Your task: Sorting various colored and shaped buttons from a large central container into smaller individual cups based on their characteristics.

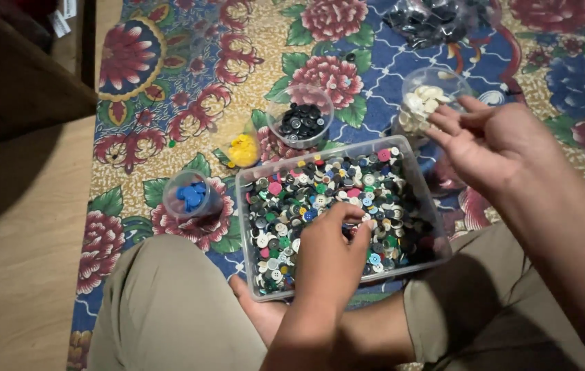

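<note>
While left hand (337, 237) pinches buttons, long clear tray (430, 206) angled up-right, right hand (488, 137) open.

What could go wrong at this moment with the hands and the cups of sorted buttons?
The right hand hangs open, palm up, beside the cup of white buttons; a careless move could tip it. The left hand pinches in the clear tray of mixed buttons, which sits between the legs, so a knee shift might spill it. The yellow cup and blue cup stand near the tray.
</note>
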